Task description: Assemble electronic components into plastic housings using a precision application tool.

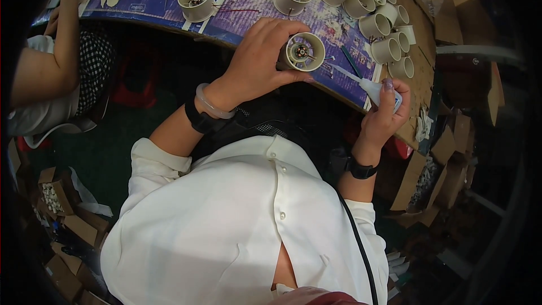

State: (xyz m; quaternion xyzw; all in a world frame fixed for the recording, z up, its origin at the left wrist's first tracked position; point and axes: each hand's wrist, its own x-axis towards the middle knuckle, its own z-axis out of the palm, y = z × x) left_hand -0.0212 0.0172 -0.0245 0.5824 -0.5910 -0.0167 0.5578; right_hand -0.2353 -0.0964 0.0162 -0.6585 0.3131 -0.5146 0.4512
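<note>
My left hand is wrapped round a cream cylindrical motor housing at the table's near edge. Its round opening faces up, and a spoked ring with a dark centre and small copper-coloured parts shows inside. In my right hand is a small white squeeze bottle, pinched between thumb and fingers. The bottle's thin clear nozzle points left toward the housing, with a gap between its tip and the rim. A slim dark green stick, perhaps a pen, lies on the table beyond the nozzle.
Several similar cream housings crowd the table's right side, some tipped over. Others with red wires stand at the far left. A worn purple printed sheet covers the table. Another person's arm is at left; open cardboard boxes stand at right.
</note>
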